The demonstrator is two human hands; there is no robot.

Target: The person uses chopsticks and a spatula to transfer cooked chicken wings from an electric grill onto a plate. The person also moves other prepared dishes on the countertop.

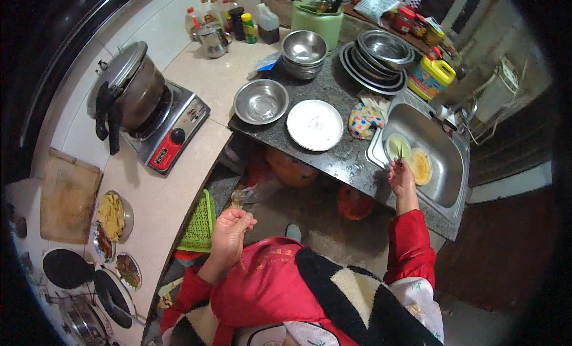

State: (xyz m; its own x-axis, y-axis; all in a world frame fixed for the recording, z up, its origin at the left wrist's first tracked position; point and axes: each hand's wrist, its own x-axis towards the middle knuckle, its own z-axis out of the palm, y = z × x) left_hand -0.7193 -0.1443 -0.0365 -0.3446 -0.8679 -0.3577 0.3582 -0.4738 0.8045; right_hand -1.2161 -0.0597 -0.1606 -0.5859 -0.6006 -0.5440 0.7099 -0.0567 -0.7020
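My right hand is above the near left edge of the stainless steel sink. Its fingers pinch a thin, dark, pointed utensil, whose exact kind I cannot make out. Beneath the utensil's tip, a round container with pale green contents sits in the sink. Beside it lies a round yellowish thing, perhaps a sponge or scrubber. Away from the counters, my left hand hovers in front of the red apron, fingers curled together with nothing visible in them.
A white plate, a steel bowl, stacked bowls and a polka-dot cloth occupy the granite counter. Leftward, a pressure cooker stands on a gas stove. Food dishes line the left counter near a cutting board.
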